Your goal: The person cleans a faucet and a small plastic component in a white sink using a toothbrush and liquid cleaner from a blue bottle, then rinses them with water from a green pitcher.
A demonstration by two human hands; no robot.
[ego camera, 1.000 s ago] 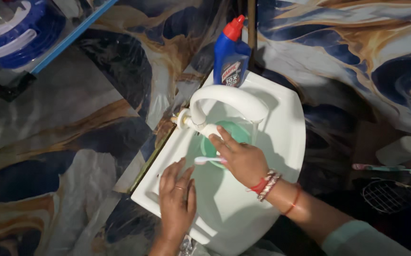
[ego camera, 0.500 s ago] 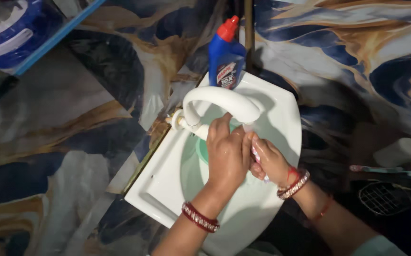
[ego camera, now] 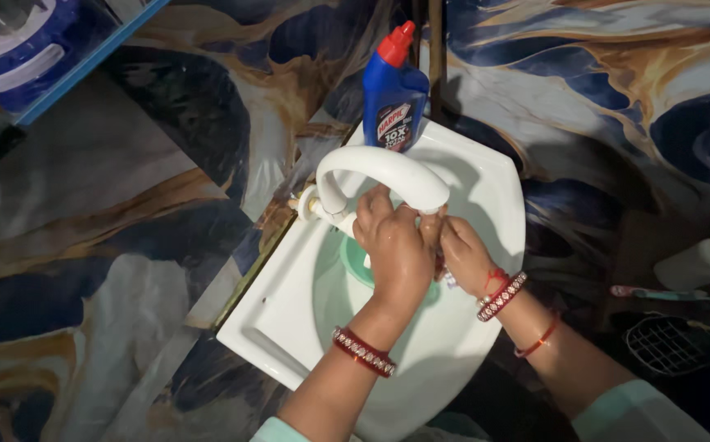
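— Left hand [ego camera: 392, 250] first: where is it?
— Over the middle of the white sink [ego camera: 486, 188], back of the hand up, fingers curled and close together right under the outlet of the curved white tap [ego camera: 379, 168]. It presses against the right hand [ego camera: 463, 255], which sits just beside it on the same side as the spout tip.
— Is either hand holding something?
— The right one is closed around a small pinkish-white thing, which looks like a toothbrush [ego camera: 445, 274]; only a bit of it shows between the 2 hands, so I cannot tell its shape for sure. Whether the left hand grips anything I cannot tell; its palm faces down and hides what is under it.
— What else is in the basin?
— A pale green bowl [ego camera: 353, 260] lies below the hands, mostly covered by them.
— And around the sink?
— A blue bottle with a red cap [ego camera: 394, 86] stands upright on the back rim, just behind the tap. Both wrists wear red bangles. Off to the right, well apart from the sink, a white cylinder [ego camera: 699, 263] lies on a dark ledge, with a second toothbrush [ego camera: 670, 293] near it and a round wire grate [ego camera: 673, 344] lower down.
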